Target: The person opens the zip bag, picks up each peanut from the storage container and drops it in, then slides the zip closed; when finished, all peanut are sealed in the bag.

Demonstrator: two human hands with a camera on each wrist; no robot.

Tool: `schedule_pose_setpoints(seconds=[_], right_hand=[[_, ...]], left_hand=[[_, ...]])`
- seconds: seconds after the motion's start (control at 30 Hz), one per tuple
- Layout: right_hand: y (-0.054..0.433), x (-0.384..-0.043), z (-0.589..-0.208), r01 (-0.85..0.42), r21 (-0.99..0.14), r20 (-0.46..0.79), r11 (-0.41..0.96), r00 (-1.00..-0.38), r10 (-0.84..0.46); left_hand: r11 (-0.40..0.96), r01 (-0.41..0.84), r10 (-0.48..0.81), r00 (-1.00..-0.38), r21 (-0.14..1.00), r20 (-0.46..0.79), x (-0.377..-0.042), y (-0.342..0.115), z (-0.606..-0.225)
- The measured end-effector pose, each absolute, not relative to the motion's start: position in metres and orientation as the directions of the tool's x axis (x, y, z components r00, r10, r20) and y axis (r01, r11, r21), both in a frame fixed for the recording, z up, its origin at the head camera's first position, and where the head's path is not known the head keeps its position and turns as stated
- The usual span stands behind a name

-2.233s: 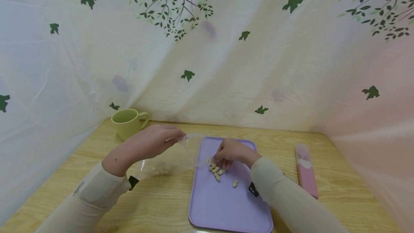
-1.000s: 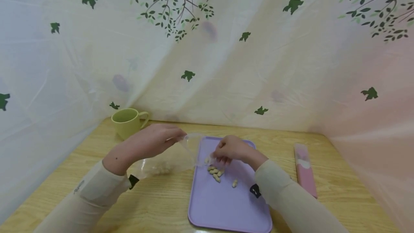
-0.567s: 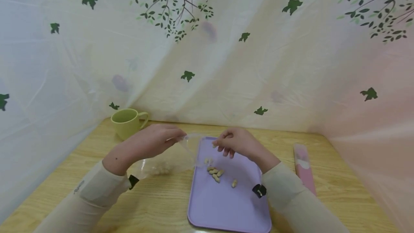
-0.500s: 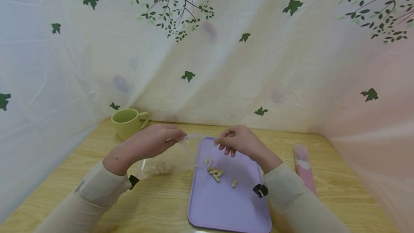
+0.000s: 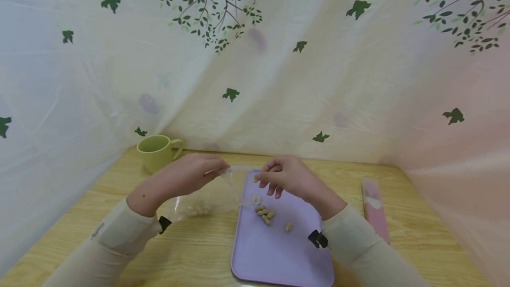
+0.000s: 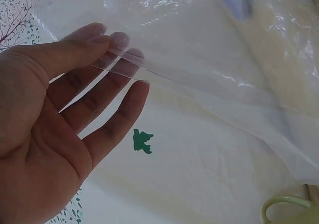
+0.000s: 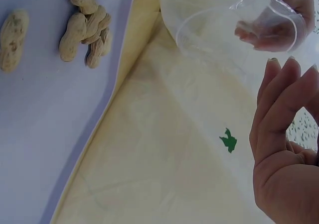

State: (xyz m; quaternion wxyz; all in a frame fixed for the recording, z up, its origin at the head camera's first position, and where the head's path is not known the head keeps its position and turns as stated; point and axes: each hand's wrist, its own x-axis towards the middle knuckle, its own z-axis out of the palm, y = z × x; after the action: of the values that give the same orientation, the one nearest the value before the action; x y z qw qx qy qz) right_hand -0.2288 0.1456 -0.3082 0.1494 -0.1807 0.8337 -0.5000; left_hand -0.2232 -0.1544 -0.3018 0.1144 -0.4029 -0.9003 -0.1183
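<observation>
My left hand (image 5: 195, 172) pinches the edge of a clear plastic bag (image 6: 199, 74) between thumb and fingertips. In the head view the bag's open mouth faces right over the tray's left edge, and pale peanuts (image 5: 199, 208) show through its lower part. My right hand (image 5: 287, 180) is raised above the far end of the purple tray (image 5: 279, 256), beside the bag mouth. Its thumb and forefinger pinch a small pale piece like a peanut (image 5: 255, 180). Several peanuts (image 5: 264, 213) lie clustered below on the tray, and one lone peanut (image 5: 288, 226) sits closer to me.
A green mug (image 5: 155, 154) stands at the back left, behind my left hand. To the right of the tray lies a long pink and white packet (image 5: 376, 211). A leaf-printed curtain (image 5: 279, 101) hangs round the wooden table (image 5: 199, 251).
My right hand has lifted from the peanut cluster to above the tray's far end, then shifted slightly left toward the bag. The left hand and bag stay in place.
</observation>
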Motion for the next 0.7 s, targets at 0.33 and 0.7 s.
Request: schedule_pose_setpoints(seconds=[0.33,0.7], right_hand=[[0.142,-0.221,-0.308,-0.190,-0.875,-0.058,0.444,-0.871,-0.487],[0.137,-0.217,-0.310,-0.183,-0.853,-0.102,0.488,-0.860,-0.501]], left_hand=[[0.648,0.748,0.697,-0.657,0.140,0.287,-0.222,-0.155,-0.300],[0.653,0.745,0.692,-0.660,0.137,0.292,-0.221,-0.155,-0.300]])
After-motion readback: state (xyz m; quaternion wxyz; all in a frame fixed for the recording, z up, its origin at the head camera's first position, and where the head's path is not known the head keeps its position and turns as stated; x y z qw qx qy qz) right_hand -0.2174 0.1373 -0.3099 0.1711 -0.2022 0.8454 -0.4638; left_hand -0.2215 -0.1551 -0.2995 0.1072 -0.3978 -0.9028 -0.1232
